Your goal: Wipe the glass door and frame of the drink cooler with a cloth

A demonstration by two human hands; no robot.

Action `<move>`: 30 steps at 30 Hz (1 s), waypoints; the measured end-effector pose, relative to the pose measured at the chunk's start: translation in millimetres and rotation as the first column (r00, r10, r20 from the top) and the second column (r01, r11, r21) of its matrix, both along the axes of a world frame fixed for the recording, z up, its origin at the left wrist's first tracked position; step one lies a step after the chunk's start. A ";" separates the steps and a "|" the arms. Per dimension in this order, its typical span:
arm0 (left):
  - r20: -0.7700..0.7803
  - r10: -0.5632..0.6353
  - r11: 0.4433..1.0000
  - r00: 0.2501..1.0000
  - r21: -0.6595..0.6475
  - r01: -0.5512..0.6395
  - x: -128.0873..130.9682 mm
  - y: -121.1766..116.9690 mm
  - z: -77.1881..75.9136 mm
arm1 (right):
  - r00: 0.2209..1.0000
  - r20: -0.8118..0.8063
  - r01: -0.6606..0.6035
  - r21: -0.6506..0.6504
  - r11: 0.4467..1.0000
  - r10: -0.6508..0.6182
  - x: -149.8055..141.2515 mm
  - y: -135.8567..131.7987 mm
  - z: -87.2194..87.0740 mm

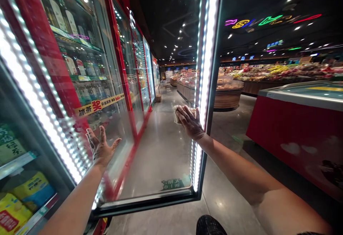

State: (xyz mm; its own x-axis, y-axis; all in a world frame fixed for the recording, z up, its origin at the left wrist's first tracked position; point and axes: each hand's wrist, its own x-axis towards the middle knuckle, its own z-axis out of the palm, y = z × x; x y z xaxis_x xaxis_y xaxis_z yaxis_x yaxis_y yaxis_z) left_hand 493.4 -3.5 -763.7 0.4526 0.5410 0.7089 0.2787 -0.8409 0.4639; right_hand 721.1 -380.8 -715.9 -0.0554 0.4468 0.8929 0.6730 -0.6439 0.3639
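A tall glass door (158,156) of a refrigerated cabinet stands swung out in front of me, edged with a dark frame and bright light strips. My right hand (190,122) presses a pale, crumpled cloth (178,115) against the glass beside the right light strip. Fingers spread, my left hand (102,148) is raised at the left part of the door and holds nothing; whether its palm touches the glass I cannot tell. Across the glass above this hand runs a yellow strip (100,105) with red and black lettering.
Red-framed fridges with bottles (66,17) line the left side. Yellow packages (29,188) sit on the open cabinet's shelves at lower left. To the right stands a red chest freezer (294,131), with a round wooden display counter (227,97) behind it. A dark shoe (210,225) shows below.
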 end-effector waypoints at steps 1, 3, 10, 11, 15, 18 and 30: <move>-0.001 -0.004 1.000 1.000 -0.010 0.004 0.0 1.3 -0.9 | 1.000 0.012 0.000 0.021 1.000 0.000 1.1 1.8 5.1; 0.000 -0.009 1.000 1.000 -0.024 0.009 0.2 3.0 -2.5 | 1.000 0.018 -0.005 0.068 0.998 0.004 2.5 6.7 15.2; 0.031 -0.031 0.999 0.999 0.013 0.031 2.1 7.9 -8.4 | 0.997 -0.041 -0.066 -0.017 0.998 0.065 -9.1 15.0 13.0; 0.037 -0.032 0.999 0.999 0.023 0.031 2.4 8.4 -9.1 | 0.996 -0.053 -0.074 -0.035 0.997 0.072 -10.0 15.0 13.9; 0.049 -0.028 0.999 0.998 0.045 0.026 3.0 8.3 -10.5 | 0.991 -0.092 -0.096 -0.028 0.995 0.093 -9.0 20.8 27.8; 0.055 -0.023 0.999 0.998 0.042 0.021 3.4 7.2 -11.4 | 0.991 -0.085 -0.103 -0.002 0.995 0.103 -10.0 29.1 30.5; 0.071 -0.036 0.999 0.997 -0.031 0.039 4.6 5.0 -12.8 | 0.990 -0.047 -0.137 -0.061 0.989 0.134 -21.7 51.3 40.2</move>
